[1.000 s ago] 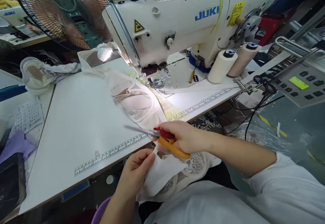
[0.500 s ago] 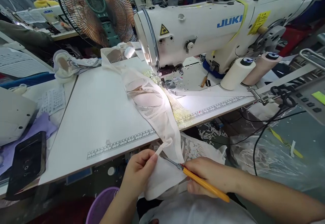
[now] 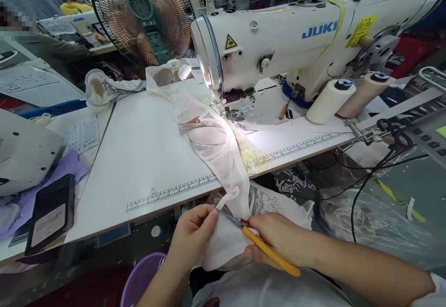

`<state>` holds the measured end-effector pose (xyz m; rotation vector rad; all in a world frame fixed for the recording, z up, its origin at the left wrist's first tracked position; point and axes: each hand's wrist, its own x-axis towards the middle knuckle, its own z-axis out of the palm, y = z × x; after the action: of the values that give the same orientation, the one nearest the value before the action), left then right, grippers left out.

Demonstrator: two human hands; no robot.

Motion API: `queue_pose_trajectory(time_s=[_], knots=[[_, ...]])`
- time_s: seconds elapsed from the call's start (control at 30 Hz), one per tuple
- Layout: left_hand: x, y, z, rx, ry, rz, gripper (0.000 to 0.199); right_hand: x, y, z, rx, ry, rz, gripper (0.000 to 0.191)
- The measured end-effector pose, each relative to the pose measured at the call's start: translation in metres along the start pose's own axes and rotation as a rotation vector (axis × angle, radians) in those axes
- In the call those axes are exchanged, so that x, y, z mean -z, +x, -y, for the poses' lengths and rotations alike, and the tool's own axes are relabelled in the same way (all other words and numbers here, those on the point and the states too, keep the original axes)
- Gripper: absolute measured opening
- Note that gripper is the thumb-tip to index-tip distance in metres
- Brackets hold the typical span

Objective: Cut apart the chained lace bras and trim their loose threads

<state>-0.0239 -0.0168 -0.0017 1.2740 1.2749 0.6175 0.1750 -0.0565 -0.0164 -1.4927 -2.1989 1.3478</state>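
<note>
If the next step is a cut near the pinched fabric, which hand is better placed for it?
Probably the right hand: it grips the orange-handled scissors, with their blades pointing toward the left hand. The left hand is occupied, pinching pale fabric there.

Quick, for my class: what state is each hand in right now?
Left hand: closed, pinching the white fabric.
Right hand: closed, holding the scissors by the handles.

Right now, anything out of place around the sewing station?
Yes: crumpled clear plastic sheeting and a loose white strip lie on the grey-green floor right of the white tabletop, looking like uncleared litter.
</note>
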Motion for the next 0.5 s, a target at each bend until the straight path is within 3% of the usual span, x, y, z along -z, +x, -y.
queue_pose_trajectory(time_s=[0.33, 0.5], knots=[[0.001, -0.001, -0.001, 0.011, -0.024, 0.013, 0.033, -0.018, 0.005, -0.012, -0.033, 0.250, -0.022, 0.040], [-0.008, -0.010, -0.003, -0.088, 0.053, -0.021, 0.022, 0.001, -0.001, -0.012, 0.048, 0.368, -0.333, 0.033]])
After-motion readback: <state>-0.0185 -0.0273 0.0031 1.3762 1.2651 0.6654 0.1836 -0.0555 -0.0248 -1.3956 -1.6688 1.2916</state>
